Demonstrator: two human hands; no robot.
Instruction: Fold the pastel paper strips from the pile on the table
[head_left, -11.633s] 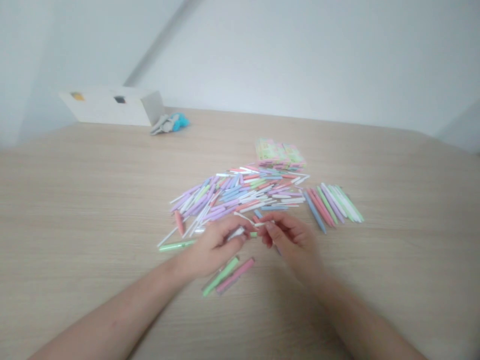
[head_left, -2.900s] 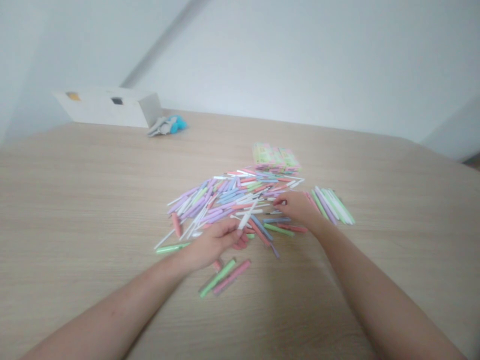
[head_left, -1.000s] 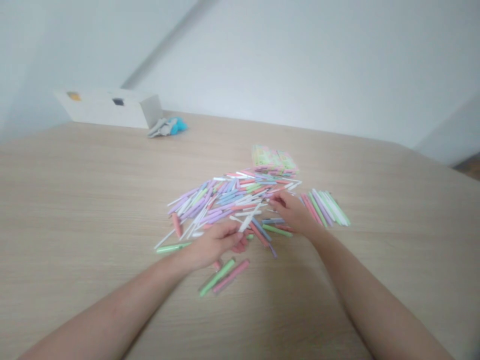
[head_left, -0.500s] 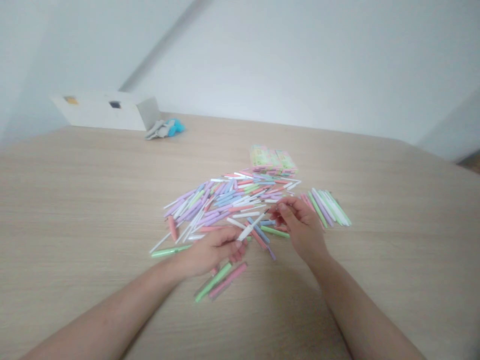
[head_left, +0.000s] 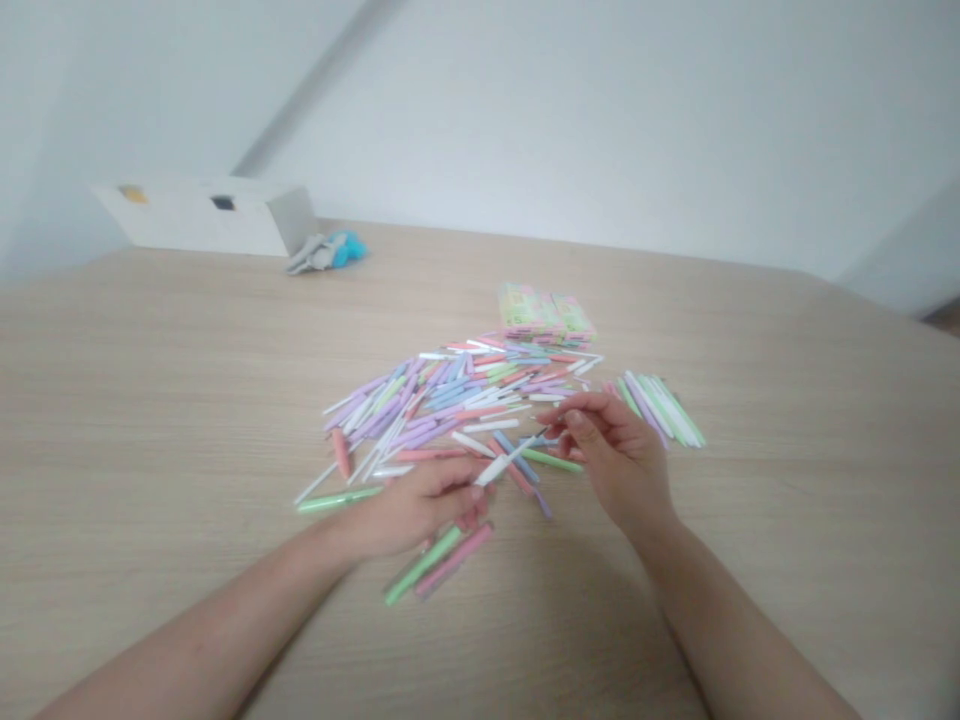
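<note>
My left hand [head_left: 435, 500] is closed in a pinch on the wide end of a white pen [head_left: 496, 470], whose thin dark tip points up and right. Just right of that tip is my right hand [head_left: 604, 445], its thumb and fingertips pressed together; a thin small piece seems to stick out of them, too blurred to name. Beyond both hands spreads a loose pile of pastel pen parts [head_left: 442, 395] in purple, white, blue, coral and green. A green pen part [head_left: 424, 567] and a pink pen part [head_left: 454, 562] lie side by side below my left hand.
Right of the pile lies a neat row of pens [head_left: 664, 408]. Behind it stand stacked clear packs [head_left: 544, 312] with pink and green print. A white box [head_left: 206, 220] and a crumpled grey and blue item [head_left: 330, 252] sit at the back left, near the wall.
My right hand has drawn slightly right, away from the pen's tip, and a thin piece now shows at its fingertips. My left hand keeps its hold on the white pen.
</note>
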